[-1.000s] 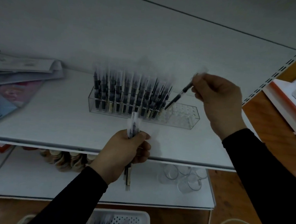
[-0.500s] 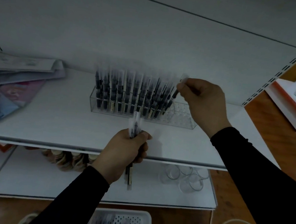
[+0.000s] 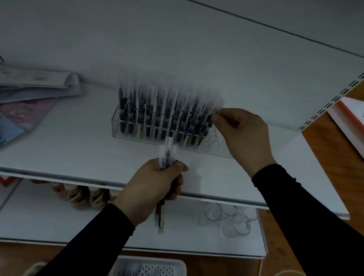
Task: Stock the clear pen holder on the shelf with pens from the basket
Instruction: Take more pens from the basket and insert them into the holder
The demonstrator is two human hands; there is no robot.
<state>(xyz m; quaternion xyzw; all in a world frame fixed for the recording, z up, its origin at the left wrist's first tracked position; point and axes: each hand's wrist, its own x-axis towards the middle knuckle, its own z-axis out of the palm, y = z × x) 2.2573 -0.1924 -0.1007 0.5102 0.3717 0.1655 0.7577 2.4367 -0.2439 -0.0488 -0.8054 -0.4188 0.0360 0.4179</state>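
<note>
The right hand [image 3: 241, 134] pinches the top of a pen [image 3: 209, 120] going into the clear holder [image 3: 119, 131] at centre frame, beside crowded pens. A crooked push could knock neighbours askew. The left hand [image 3: 151, 188] grips spare pens [image 3: 167, 152]; the basket [image 3: 177, 268] sits bottom centre.

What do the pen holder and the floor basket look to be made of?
Pen holder: clear, glossy rigid plastic, probably acrylic; the pens show through its walls. Basket: white plastic, seemingly moulded, with a perforated bottom and rounded rim.
</note>
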